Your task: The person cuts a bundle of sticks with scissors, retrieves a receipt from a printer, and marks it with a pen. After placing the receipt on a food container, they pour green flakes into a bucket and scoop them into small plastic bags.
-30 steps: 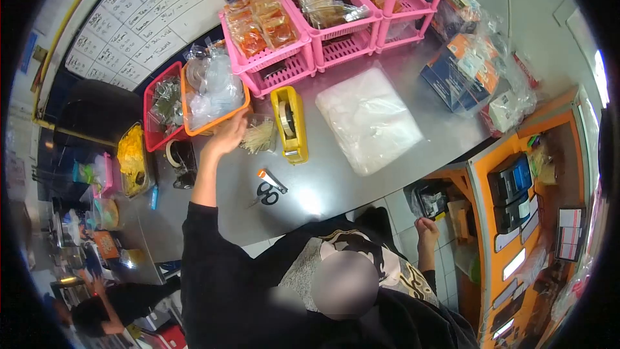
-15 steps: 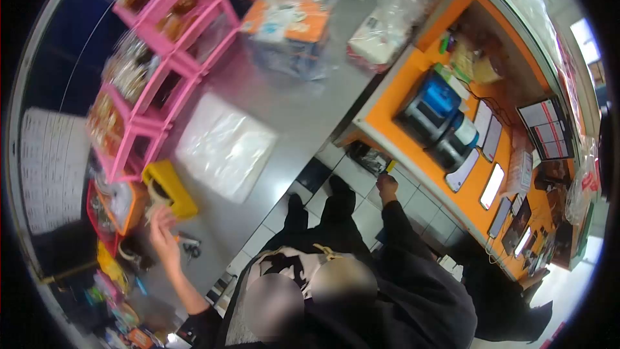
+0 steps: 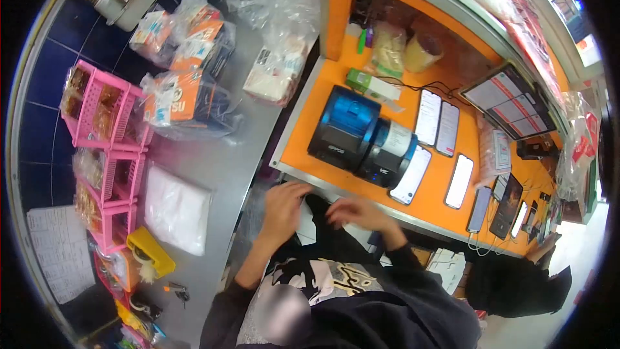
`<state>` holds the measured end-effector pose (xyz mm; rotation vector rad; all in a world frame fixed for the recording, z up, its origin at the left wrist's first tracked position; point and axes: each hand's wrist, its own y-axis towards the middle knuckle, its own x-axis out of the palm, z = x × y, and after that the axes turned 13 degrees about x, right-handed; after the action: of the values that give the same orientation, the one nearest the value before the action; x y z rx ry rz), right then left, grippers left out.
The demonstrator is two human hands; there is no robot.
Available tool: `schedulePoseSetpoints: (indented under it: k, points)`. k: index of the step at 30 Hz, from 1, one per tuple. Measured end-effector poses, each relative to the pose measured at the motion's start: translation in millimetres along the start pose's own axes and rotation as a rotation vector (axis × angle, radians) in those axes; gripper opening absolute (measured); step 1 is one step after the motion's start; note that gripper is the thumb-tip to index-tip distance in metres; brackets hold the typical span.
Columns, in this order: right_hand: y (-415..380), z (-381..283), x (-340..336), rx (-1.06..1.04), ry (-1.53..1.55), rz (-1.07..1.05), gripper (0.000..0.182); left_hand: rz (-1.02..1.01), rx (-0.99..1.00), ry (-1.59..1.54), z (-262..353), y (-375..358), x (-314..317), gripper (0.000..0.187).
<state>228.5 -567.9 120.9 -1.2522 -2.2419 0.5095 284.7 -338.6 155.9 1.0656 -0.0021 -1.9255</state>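
My left hand (image 3: 283,212) is raised in front of my body, its fingers bent and pressed together, pointing toward my other hand. Facing it across a small gap, my right hand (image 3: 363,213) has its fingers curled in. Whatever either hand may hold is too small or hidden to make out. Both hands are close to the front edge of the orange counter (image 3: 303,139). Just beyond them on the counter stands a blue and black label printer (image 3: 345,130). Left of my left hand, a stack of white plastic bags (image 3: 177,210) lies on the metal table (image 3: 219,174).
A yellow tape dispenser (image 3: 152,249) and scissors (image 3: 179,289) lie at the table's left side, by stacked pink baskets (image 3: 116,216). Bagged orange boxes (image 3: 184,100) stand farther back. Several phones (image 3: 459,181) lie on the counter. Another person in black (image 3: 516,284) is at the right.
My left hand has left the tape dispenser and come in front of my body. My right hand has risen beside it; the yellow bit seen at its fingers no longer shows. The view has turned right.
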Motion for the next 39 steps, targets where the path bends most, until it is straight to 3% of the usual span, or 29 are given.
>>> schedulePoseSetpoints:
  k: [1,2,3,4,5,6,8,9,11,12,14,16,18,20,21,22,23,24,25,27,28,30,31,32,35,36,37,38,39]
  points:
    - [-23.1,-19.2,-17.3,-0.191,-0.128,0.407,0.015,-0.08,0.11,0.079,4.0,14.1,26.4,0.036]
    - [-32.1,-23.7,-43.9,-0.421,-0.044,0.703,0.015,-0.14,0.207,0.08,10.1,27.3,47.4,0.041]
    - [-46.7,-48.6,-69.5,-0.313,-0.027,0.951,0.018,-0.213,0.275,0.125,17.8,41.1,69.6,0.044]
    - [-47.5,-59.2,-94.9,-0.296,-0.313,1.231,0.019,-0.205,0.286,0.128,23.9,49.7,89.9,0.044]
    - [-35.5,-47.0,-126.2,-0.25,-0.478,1.35,0.034,-0.237,0.355,0.179,28.3,57.0,108.3,0.045]
    - [-23.3,-44.8,-141.8,0.139,-0.728,1.396,0.048,-0.267,0.422,0.231,30.3,62.6,121.9,0.046]
    - [-2.6,-51.9,-150.5,0.126,-0.511,1.168,0.055,-0.261,0.398,0.277,34.9,59.8,141.9,0.046]
    - [-3.0,-60.4,-142.9,0.115,-0.517,1.169,0.055,-0.267,0.365,0.314,36.5,58.6,146.5,0.046]
    - [-17.0,-71.0,-112.9,-0.364,-0.354,1.069,0.06,-0.267,0.365,0.316,36.8,57.6,143.6,0.045]
    - [-24.7,-66.4,-100.6,-0.368,-0.355,1.067,0.06,-0.271,0.365,0.312,36.8,57.1,141.8,0.044]
    - [-40.4,-49.1,-75.3,-0.622,-0.022,0.944,0.07,-0.289,0.362,0.311,35.3,56.8,141.5,0.044]
    - [-41.4,-16.0,-67.3,-0.707,-0.106,1.071,0.068,-0.302,0.353,0.312,32.1,58.0,142.3,0.044]
    - [-50.9,7.3,-66.3,-0.606,0.264,1.004,0.058,-0.278,0.357,0.263,31.0,57.6,142.9,0.043]
    - [-54.8,23.5,-87.1,-0.749,0.576,1.272,0.045,-0.254,0.338,0.229,30.8,59.9,140.3,0.041]
    - [-59.3,19.6,-92.8,-0.749,0.565,1.251,0.045,-0.241,0.326,0.185,31.0,60.1,138.4,0.039]
    - [-66.3,7.3,-92.5,-0.883,0.611,1.221,0.041,-0.23,0.31,0.195,31.8,61.2,133.4,0.039]
    - [-70.2,-5.4,-89.6,-1.019,0.66,1.183,0.038,-0.169,0.175,-0.087,30.8,63.6,127.0,0.036]
    - [-69.4,-21.5,-78.1,-0.969,0.564,1.168,0.042,-0.095,0.04,-0.364,31.1,65.0,118.5,0.034]
    - [-68.0,-33.2,-65.5,-0.855,0.432,1.161,0.048,0.087,0.072,-0.456,33.1,63.7,105.5,0.037]
    - [-52.3,-47.8,-32.0,-0.689,0.232,1.055,0.056,0.215,0.064,-0.468,41.4,52.0,72.3,0.04]
    - [-38.5,-57.4,-6.9,-0.702,0.131,0.974,0.055,0.311,0.083,-0.504,44.1,40.8,55.1,0.042]
    - [-0.7,-42.2,27.6,-0.655,0.09,0.731,0.053,0.282,-0.03,-0.604,45.5,4.7,26.6,0.05]
    - [28.1,-39.6,73.2,-0.672,-0.089,0.521,0.051,0.458,-0.182,-0.674,42.6,-41.5,14.3,0.051]
    - [41.1,-36.9,97.5,-0.541,-0.036,0.432,0.047,0.562,-0.272,-0.8,37.2,-66.4,18.4,0.052]
    - [75.3,-37.9,170.2,-0.61,-0.258,0.224,0.041,0.817,-0.507,-0.598,36.7,-147.8,-8.0,0.054]
    - [87.4,-32.4,192.4,-0.54,-0.341,0.14,0.038,0.949,-0.561,-0.555,35.8,-176.7,-16.4,0.049]
    - [100.0,-27.1,216.3,-0.471,-0.425,0.062,0.036,1.057,-0.604,-0.374,21.2,-210.0,-17.9,0.049]
    - [111.4,-22.6,253.9,-0.573,-0.443,0.016,0.036,1.157,-0.649,-0.197,11.0,-247.7,-20.8,0.049]
    - [120.8,-22.5,285.0,-0.549,-0.476,-0.064,0.034,1.183,-0.753,0.084,8.5,-274.6,-34.2,0.049]
